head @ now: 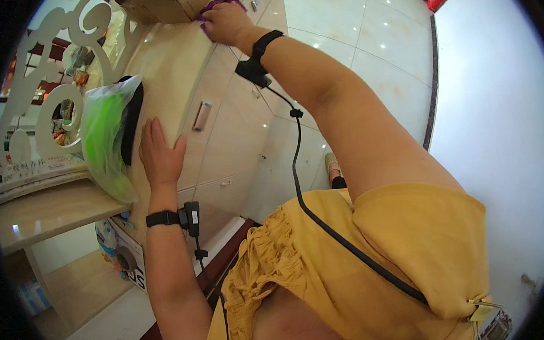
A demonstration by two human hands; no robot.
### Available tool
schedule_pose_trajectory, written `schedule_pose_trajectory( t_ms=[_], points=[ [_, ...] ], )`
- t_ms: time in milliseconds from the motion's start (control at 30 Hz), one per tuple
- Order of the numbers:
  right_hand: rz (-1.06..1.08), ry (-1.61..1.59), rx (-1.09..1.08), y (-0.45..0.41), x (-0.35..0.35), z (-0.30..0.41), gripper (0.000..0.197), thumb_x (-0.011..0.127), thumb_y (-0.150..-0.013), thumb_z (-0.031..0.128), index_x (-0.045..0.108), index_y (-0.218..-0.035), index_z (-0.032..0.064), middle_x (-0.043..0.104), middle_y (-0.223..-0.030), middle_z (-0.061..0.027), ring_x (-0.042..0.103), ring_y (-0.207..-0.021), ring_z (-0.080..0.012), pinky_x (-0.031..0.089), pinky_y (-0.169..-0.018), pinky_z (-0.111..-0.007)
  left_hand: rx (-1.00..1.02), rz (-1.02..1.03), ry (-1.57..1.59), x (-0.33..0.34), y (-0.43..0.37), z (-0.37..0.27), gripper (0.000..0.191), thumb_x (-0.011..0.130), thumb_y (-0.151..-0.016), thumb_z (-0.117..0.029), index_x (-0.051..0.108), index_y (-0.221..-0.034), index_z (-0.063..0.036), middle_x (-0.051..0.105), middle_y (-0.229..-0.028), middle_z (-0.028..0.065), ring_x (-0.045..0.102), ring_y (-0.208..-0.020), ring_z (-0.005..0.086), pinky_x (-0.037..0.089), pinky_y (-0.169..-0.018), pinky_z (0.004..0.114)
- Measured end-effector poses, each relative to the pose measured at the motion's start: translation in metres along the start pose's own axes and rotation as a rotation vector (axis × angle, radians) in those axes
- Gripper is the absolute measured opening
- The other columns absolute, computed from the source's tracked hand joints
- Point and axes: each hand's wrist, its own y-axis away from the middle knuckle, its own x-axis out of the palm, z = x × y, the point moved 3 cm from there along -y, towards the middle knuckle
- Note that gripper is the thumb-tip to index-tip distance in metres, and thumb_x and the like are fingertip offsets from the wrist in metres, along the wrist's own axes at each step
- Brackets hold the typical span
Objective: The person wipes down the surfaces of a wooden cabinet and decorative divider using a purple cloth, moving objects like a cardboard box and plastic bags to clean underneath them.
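Note:
My right hand (228, 24) is at the far end of the cabinet's pale top, gripping a purple cloth (206, 10). The cloth is bunched under my palm and fingers, beside a cardboard box (164, 7). My left hand (161, 150) rests palm down on the cabinet top (170, 69), thumb apart from the fingers, with nothing in it. Just left of it stands a clear plastic bag (109, 137) with something bright green and black inside. Most of the cloth is hidden by my right hand.
A white scrollwork panel (68, 28) borders the cabinet's left side. Newspapers (36, 171) lie on a shelf near the bag. Drawer handles (202, 116) stick out from the cabinet front. A black cable (299, 168) runs from my right wrist. A white surface (496, 126) is on the right.

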Motion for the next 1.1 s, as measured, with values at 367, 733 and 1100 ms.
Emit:
schedule_pose_trajectory(
  t_ms=[367,733,1100],
  points=[
    [-0.168,-0.4,-0.125,0.095,-0.033,0.166,0.01,0.066,-0.08,0.015,0.072,-0.087,0.0113,0.066,-0.088,-0.0101,0.063,-0.091,-0.0301,0.047,-0.083,-0.044,0.03,-0.075,0.006,0.005,-0.006,-0.001,0.071,0.073,-0.08,-0.032,0.051,-0.138,0.0003,0.05,-0.143,0.0255,0.046,-0.133,0.0405,0.04,-0.108,0.051],
    [0.446,-1.381,0.731,0.202,-0.045,0.156,0.021,0.061,-0.091,0.023,0.068,-0.095,0.0036,0.068,-0.091,-0.0148,0.065,-0.086,-0.0301,0.053,-0.074,-0.041,-0.039,0.012,-0.01,-0.001,-0.003,-0.002,0.076,0.073,-0.08,-0.029,0.044,-0.144,0.0007,0.045,-0.148,0.0252,0.041,-0.139,0.0388,0.033,-0.114,0.049],
    [-0.421,-0.861,0.585,0.143,0.035,0.128,0.056,0.041,-0.103,0.018,0.029,-0.151,-0.0071,0.031,-0.155,-0.0305,0.028,-0.143,-0.0499,0.02,-0.121,-0.049,-0.093,0.082,-0.008,-0.01,-0.007,-0.013,0.076,0.073,-0.079,-0.026,0.044,-0.144,0.0009,0.043,-0.149,0.025,0.04,-0.139,0.0399,0.032,-0.115,0.049]
  ],
)
